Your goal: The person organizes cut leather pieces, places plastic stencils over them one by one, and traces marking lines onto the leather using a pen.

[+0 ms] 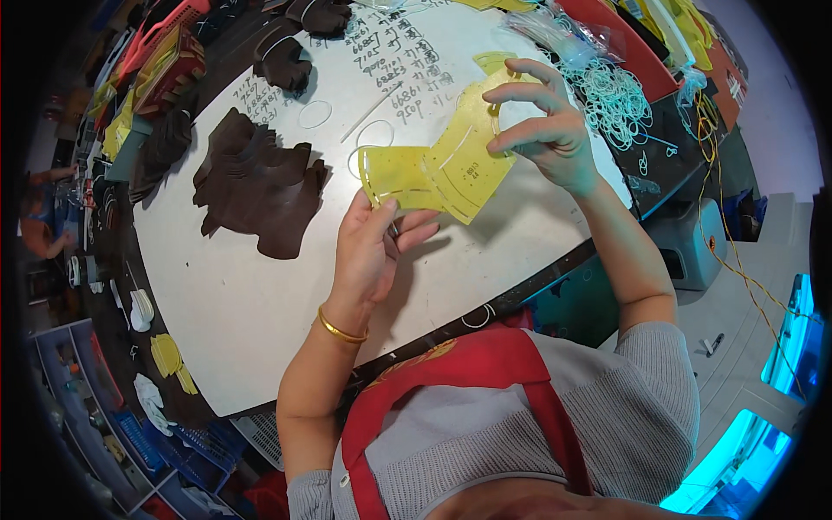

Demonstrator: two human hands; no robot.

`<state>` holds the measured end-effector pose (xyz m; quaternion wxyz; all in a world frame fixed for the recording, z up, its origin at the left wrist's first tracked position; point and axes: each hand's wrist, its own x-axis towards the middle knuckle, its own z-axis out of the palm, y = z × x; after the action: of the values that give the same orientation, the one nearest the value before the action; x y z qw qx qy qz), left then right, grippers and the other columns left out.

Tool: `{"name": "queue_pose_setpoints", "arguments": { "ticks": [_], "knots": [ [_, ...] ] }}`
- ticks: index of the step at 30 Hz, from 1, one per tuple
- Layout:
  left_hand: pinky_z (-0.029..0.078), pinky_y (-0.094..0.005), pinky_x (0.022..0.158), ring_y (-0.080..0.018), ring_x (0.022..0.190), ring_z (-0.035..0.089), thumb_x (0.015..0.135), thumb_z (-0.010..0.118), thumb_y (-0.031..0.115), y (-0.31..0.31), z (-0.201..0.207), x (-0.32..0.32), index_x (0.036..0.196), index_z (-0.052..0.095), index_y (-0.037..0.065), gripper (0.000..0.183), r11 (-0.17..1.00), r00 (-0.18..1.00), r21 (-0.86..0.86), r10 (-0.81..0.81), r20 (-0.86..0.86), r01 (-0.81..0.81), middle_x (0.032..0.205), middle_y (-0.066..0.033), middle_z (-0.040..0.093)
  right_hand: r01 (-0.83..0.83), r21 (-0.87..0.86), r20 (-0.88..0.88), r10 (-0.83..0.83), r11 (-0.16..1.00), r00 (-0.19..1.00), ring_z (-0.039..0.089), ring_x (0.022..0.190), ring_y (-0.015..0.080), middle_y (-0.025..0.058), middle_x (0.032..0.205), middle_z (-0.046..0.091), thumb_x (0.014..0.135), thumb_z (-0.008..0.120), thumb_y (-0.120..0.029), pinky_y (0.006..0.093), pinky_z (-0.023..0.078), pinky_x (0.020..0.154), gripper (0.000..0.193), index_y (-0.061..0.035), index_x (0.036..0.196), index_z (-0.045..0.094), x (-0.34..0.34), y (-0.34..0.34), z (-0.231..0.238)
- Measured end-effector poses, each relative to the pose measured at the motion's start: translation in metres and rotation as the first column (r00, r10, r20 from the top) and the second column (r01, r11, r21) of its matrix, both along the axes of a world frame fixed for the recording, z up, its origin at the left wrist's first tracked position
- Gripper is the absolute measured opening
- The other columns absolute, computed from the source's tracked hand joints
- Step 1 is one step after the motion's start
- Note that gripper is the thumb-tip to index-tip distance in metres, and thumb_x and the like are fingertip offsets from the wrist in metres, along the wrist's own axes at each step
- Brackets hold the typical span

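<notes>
A translucent yellow pattern template (pixel 472 160) with narrow slots and small printed marks is held up above the white board (pixel 295 338). My left hand (pixel 373 247), a gold bangle on its wrist, pinches the lower left edge between thumb and fingers. At the upper right, my right hand (pixel 550 130) grips the template's edge with thumb and curled fingers. The template bends in the middle; whether it is one piece or two overlapping, I cannot tell. Left of my left hand lies a fanned stack of dark brown leather-like pieces (pixel 256 186).
More dark brown pieces (pixel 282 65) lie at the board's far edge. White loops of cord (pixel 611 104) are heaped at the far right, near a red tray (pixel 646 74). Yellow shapes (pixel 173 362) and a white glove (pixel 152 403) are at the near left. Yellow cables (pixel 711 199) hang right.
</notes>
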<state>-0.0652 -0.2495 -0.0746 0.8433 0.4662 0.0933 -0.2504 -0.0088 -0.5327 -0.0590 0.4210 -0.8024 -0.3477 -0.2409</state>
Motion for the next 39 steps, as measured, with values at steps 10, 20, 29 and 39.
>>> {"name": "queue_pose_setpoints", "arguments": {
  "ticks": [10, 20, 29, 39],
  "knots": [
    [0.062, -0.0405, 0.091, -0.0323, 0.110, 0.070, 0.107, 0.046, 0.009, -0.020, -0.003, 0.013, 0.139, 0.046, 0.001, 0.033, 0.999, 0.996, -0.023, 0.036, 0.088, -0.034, 0.132, -0.0195, 0.062, -0.023, 0.001, -0.034, 0.023, 1.000, 0.999, 0.048, 0.133, 0.0298, -0.0029, 0.122, 0.071, 0.069, 0.082, -0.008, 0.0427, 0.039, 0.111, 0.023, -0.0230, 0.087, 0.083, -0.001, -0.021, -0.004],
    [0.054, -0.0467, 0.102, -0.0335, 0.119, 0.065, 0.103, 0.051, -0.003, 0.007, -0.009, 0.025, 0.128, 0.065, 0.001, 0.029, 0.840, 0.685, 0.352, 0.031, 0.727, -0.413, 0.130, -0.0177, 0.065, -0.108, -0.054, -0.864, 0.008, 0.993, 0.504, 0.068, 0.081, 0.0107, 0.0056, 0.088, 0.075, 0.088, 0.080, -0.016, 0.0260, 0.053, 0.075, 0.027, -0.0037, 0.112, 0.076, -0.016, -0.051, -0.013],
    [0.048, -0.0337, 0.075, -0.0195, 0.088, 0.054, 0.065, 0.075, 0.002, 0.025, -0.009, 0.004, 0.112, 0.080, 0.018, 0.050, 0.396, -0.006, 0.350, -0.669, 0.743, -0.849, 0.099, -0.0006, 0.053, 0.076, -0.492, -0.265, -0.233, 0.867, 0.936, 0.071, 0.088, 0.0287, 0.0057, 0.094, 0.075, 0.090, 0.070, -0.023, 0.0410, 0.055, 0.076, 0.016, -0.0123, 0.100, 0.076, 0.061, 0.002, 0.000],
    [0.051, -0.0342, 0.076, -0.0198, 0.088, 0.057, 0.067, 0.069, 0.008, 0.051, -0.015, -0.005, 0.118, 0.074, 0.008, 0.051, 0.394, -0.034, 0.377, -0.728, 0.685, -0.838, 0.099, -0.0010, 0.053, -0.085, -0.911, -0.122, -0.069, 0.404, 0.990, 0.069, 0.093, 0.0343, 0.0119, 0.096, 0.071, 0.081, 0.066, -0.007, 0.0463, 0.055, 0.079, 0.025, -0.0081, 0.105, 0.065, 0.148, 0.123, -0.011]
  ]
}}
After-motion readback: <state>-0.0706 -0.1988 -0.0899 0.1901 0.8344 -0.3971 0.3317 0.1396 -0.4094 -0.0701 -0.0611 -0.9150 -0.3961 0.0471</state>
